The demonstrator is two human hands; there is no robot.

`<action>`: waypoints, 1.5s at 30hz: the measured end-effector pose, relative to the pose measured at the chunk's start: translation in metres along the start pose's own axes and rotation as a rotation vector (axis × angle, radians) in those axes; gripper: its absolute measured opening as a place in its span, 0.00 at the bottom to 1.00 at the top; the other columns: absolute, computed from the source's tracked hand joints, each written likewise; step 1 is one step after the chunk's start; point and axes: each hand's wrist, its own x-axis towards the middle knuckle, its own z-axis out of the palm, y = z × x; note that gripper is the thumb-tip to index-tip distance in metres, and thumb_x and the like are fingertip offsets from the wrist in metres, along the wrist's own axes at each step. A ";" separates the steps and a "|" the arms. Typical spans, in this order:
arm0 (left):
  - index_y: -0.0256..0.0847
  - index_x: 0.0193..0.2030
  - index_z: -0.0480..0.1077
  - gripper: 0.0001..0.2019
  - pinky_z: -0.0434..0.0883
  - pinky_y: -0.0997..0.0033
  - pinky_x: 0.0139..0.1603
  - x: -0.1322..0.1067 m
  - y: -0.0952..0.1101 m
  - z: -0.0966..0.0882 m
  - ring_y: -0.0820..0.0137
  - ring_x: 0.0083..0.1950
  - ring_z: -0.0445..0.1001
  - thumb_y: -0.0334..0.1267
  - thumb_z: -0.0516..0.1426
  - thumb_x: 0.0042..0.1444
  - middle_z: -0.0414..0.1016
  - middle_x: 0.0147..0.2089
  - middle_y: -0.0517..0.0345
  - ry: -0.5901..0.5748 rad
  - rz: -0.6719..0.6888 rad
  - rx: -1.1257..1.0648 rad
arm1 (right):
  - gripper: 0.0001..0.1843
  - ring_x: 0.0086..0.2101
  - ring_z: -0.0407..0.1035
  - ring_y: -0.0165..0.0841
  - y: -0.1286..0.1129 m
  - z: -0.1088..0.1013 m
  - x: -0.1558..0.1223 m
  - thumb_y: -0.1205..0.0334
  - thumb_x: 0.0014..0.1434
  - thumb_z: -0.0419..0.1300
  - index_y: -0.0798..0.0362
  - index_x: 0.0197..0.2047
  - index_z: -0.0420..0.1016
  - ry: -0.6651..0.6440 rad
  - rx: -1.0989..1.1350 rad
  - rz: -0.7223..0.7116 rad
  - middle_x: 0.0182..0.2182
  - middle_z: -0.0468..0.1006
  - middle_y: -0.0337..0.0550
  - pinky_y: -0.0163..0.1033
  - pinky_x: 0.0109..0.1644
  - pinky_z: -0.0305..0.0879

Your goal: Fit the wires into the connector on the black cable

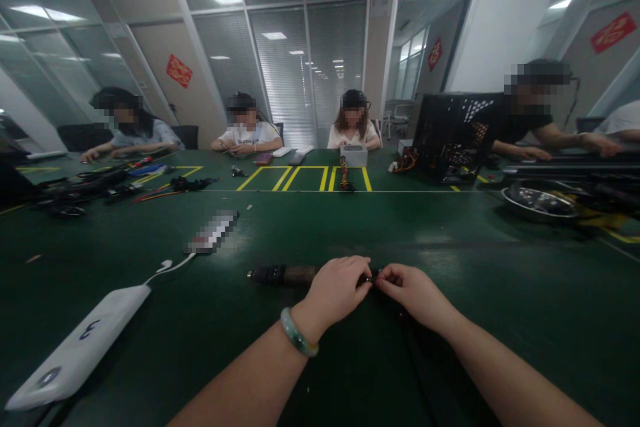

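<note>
1. The electric screwdriver point(295, 275) is laid crosswise on the green counter point(280, 234), its metal tip point(251, 274) pointed left and its tail end tucked beneath the fingers.
2. The grip of the left hand point(336, 286) is closed over the tail of the tool; by the grip of the right hand point(411, 290), a small dark fitting point(374, 278) appears to be pinched between thumb and forefinger. Its exact shape is hidden by the fingertips.
3. For good handling, the barrel is best kept pressed lightly to the counter by the left grip, so that rolling is prevented while fine work is done at the tail.
4. The fitting is best held in line with the barrel; if it is pulled at an angle, the joint could be strained.
5. Force is best applied gently by the fingertips, with the wrists kept low. The bangle point(299, 332) on the left wrist could be knocked against the counter or the tool.
6. Room for moving is offered ahead of the hands, as far as the yellow tape point(305, 167), and on the right towards the metal bowl point(540, 202).
7. On the left, movement is limited by the white casing marked 3 point(83, 347), its white cable point(175, 266) and the phone point(211, 232). The near edge of the counter cannot be made out.
</note>
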 end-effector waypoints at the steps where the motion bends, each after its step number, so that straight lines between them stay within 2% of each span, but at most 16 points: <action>1: 0.43 0.41 0.69 0.05 0.66 0.58 0.55 0.000 0.000 0.000 0.64 0.54 0.70 0.37 0.56 0.59 0.71 0.55 0.57 0.000 0.003 -0.008 | 0.10 0.32 0.72 0.33 0.000 0.000 0.000 0.56 0.58 0.57 0.51 0.35 0.76 0.003 -0.001 0.000 0.32 0.79 0.38 0.33 0.33 0.62; 15: 0.44 0.41 0.69 0.05 0.67 0.61 0.54 0.000 0.000 -0.002 0.67 0.52 0.71 0.35 0.57 0.57 0.72 0.52 0.61 0.005 0.029 -0.007 | 0.12 0.30 0.72 0.32 0.000 0.000 -0.001 0.54 0.59 0.55 0.52 0.35 0.75 0.006 0.015 0.026 0.31 0.79 0.39 0.33 0.31 0.61; 22: 0.43 0.45 0.67 0.09 0.66 0.60 0.55 0.000 0.000 0.001 0.65 0.53 0.70 0.33 0.56 0.57 0.72 0.52 0.58 0.011 0.011 0.000 | 0.13 0.30 0.72 0.33 0.004 0.003 0.001 0.54 0.59 0.55 0.54 0.34 0.75 0.032 -0.014 -0.014 0.29 0.78 0.40 0.33 0.32 0.61; 28: 0.42 0.41 0.68 0.04 0.67 0.60 0.54 0.000 -0.002 0.003 0.65 0.52 0.71 0.35 0.55 0.58 0.72 0.52 0.56 0.028 -0.004 -0.016 | 0.12 0.31 0.72 0.32 0.005 0.003 0.002 0.55 0.58 0.55 0.52 0.34 0.75 0.031 0.003 -0.028 0.30 0.79 0.39 0.33 0.33 0.61; 38: 0.43 0.41 0.69 0.05 0.66 0.60 0.56 -0.001 -0.003 -0.001 0.66 0.53 0.70 0.36 0.54 0.60 0.71 0.54 0.58 0.001 0.041 -0.014 | 0.09 0.33 0.72 0.32 -0.001 0.000 -0.002 0.57 0.58 0.57 0.51 0.35 0.76 0.018 0.021 -0.024 0.32 0.79 0.38 0.34 0.34 0.62; 42: 0.44 0.46 0.67 0.08 0.67 0.62 0.53 -0.001 -0.002 -0.001 0.66 0.51 0.71 0.37 0.55 0.60 0.72 0.50 0.58 0.000 0.009 0.002 | 0.09 0.32 0.72 0.32 0.001 0.001 -0.001 0.57 0.58 0.57 0.51 0.34 0.75 0.025 0.022 -0.034 0.31 0.78 0.38 0.34 0.34 0.61; 45: 0.43 0.43 0.67 0.06 0.67 0.62 0.51 -0.001 -0.001 -0.001 0.66 0.48 0.71 0.38 0.56 0.59 0.73 0.47 0.58 -0.008 0.011 0.014 | 0.09 0.32 0.71 0.32 0.001 0.001 0.000 0.57 0.58 0.57 0.51 0.35 0.75 0.024 0.012 -0.027 0.31 0.78 0.37 0.33 0.33 0.61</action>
